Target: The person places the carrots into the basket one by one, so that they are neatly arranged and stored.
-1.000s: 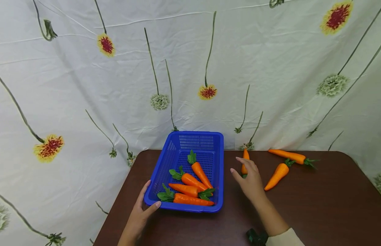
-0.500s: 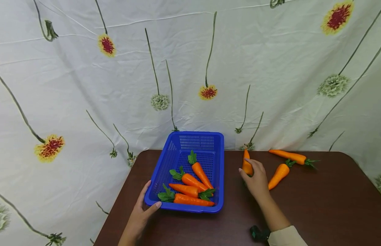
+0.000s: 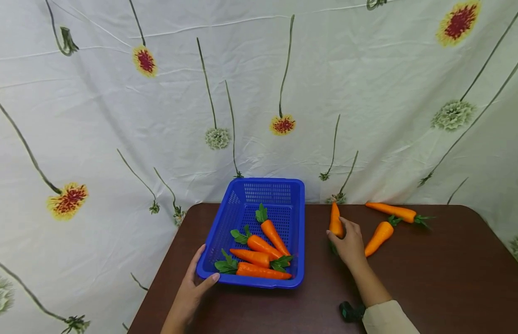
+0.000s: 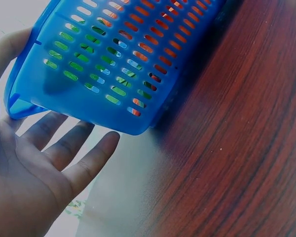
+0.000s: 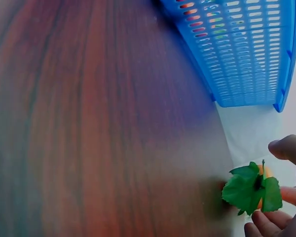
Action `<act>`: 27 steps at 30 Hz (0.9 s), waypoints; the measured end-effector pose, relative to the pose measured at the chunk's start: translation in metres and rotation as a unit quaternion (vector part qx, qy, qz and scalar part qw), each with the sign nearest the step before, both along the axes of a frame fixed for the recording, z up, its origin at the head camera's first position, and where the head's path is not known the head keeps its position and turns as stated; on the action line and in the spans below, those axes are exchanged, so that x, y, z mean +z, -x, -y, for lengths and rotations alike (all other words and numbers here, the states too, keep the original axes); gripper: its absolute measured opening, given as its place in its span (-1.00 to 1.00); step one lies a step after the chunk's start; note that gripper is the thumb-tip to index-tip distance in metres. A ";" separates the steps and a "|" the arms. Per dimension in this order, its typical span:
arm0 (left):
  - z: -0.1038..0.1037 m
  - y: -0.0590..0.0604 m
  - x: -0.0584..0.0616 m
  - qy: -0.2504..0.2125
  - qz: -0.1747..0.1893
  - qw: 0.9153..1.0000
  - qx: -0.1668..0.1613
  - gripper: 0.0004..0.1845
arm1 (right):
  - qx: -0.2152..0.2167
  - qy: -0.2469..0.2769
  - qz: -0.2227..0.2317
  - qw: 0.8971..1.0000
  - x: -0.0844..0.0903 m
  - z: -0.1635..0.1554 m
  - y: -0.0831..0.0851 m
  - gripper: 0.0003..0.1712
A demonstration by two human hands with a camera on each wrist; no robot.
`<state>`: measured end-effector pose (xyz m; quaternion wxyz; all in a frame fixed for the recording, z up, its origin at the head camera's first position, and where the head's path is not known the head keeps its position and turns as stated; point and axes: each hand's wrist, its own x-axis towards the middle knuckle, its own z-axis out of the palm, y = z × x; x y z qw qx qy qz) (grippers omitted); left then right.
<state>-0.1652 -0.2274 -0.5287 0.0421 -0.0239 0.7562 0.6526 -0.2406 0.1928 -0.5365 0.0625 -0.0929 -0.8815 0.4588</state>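
Note:
My left hand (image 3: 188, 290) grips the near left corner of a blue plastic basket (image 3: 300, 241), thumb over the rim and fingers along the outside. In the left wrist view that hand (image 4: 44, 163) shows fingers spread by the slotted wall. Inside the basket lie several orange carrots (image 3: 259, 270) with green leaves. To its right, my right hand (image 3: 350, 243) pinches the thick end of another carrot (image 3: 335, 220) between thumb and fingers, its tip pointing away. The right wrist view shows that carrot's green leaves (image 5: 251, 190) end-on beside the fingers.
Two more carrots lie on the dark wooden table (image 3: 443, 278) at the right: one carrot (image 3: 380, 236) slanting, the other carrot (image 3: 392, 212) near the back edge. A small black object (image 3: 350, 312) is by the right sleeve. A flower-printed cloth (image 3: 367, 93) hangs behind the table.
My right hand has moved right and closed its thumb and fingers on the carrot, which has shifted slightly. The left hand and basket have stayed in place.

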 end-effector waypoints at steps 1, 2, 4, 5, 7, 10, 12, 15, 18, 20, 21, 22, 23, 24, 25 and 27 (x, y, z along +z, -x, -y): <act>0.000 0.000 0.000 0.000 0.000 1.000 0.000 -0.15 | 0.000 -0.001 0.005 1.000 -0.001 0.000 0.001 -0.20; 0.000 0.000 0.000 -0.002 -0.001 1.000 0.000 -0.15 | 0.000 -0.001 0.009 1.000 -0.003 -0.001 0.002 -0.19; 0.000 0.000 -0.001 -0.003 -0.002 1.000 0.000 -0.14 | 0.001 -0.001 0.016 1.000 -0.005 -0.002 0.003 -0.18; 0.000 0.000 -0.001 -0.004 -0.001 1.000 0.001 -0.14 | 0.001 -0.001 0.018 1.000 -0.007 -0.002 0.004 -0.18; 0.000 0.000 -0.002 -0.007 -0.001 1.000 0.000 -0.14 | 0.001 -0.001 0.022 1.000 -0.008 -0.003 0.005 -0.18; 0.000 0.001 -0.002 -0.011 -0.001 1.000 0.001 -0.15 | -0.001 -0.003 0.024 1.000 -0.009 -0.004 0.006 -0.19; 0.000 0.001 -0.002 -0.012 -0.002 1.000 0.001 -0.14 | -0.002 -0.005 0.026 1.000 -0.010 -0.004 0.007 -0.19; 0.001 0.000 -0.001 -0.012 -0.002 1.000 0.000 -0.14 | -0.002 -0.013 0.027 1.000 -0.010 -0.004 0.007 -0.20; 0.001 0.000 -0.001 -0.009 -0.003 1.000 -0.003 -0.14 | -0.002 -0.017 0.031 0.999 -0.008 -0.004 0.007 -0.20; 0.001 -0.001 0.000 -0.008 -0.006 1.000 -0.006 -0.13 | -0.001 -0.018 0.032 0.999 -0.008 -0.005 0.007 -0.21; 0.001 -0.001 0.000 -0.008 -0.007 1.000 -0.006 -0.13 | 0.000 -0.018 0.033 0.999 -0.008 -0.005 0.007 -0.21; 0.001 -0.001 0.000 -0.007 -0.008 1.000 -0.007 -0.13 | 0.000 -0.017 0.033 0.999 -0.008 -0.005 0.007 -0.21; 0.001 -0.001 0.000 -0.006 -0.009 1.000 -0.007 -0.13 | 0.000 -0.017 0.033 0.999 -0.008 -0.005 0.007 -0.21; 0.001 -0.001 0.001 -0.006 -0.007 1.000 -0.006 -0.14 | 0.000 -0.016 0.033 0.999 -0.008 -0.005 0.007 -0.21; 0.001 -0.001 0.001 -0.005 -0.006 1.000 -0.005 -0.14 | 0.002 -0.016 0.032 0.999 -0.008 -0.005 0.007 -0.21; 0.001 -0.001 0.001 -0.004 -0.003 1.000 -0.002 -0.14 | 0.002 -0.014 0.034 0.999 -0.009 -0.005 0.006 -0.21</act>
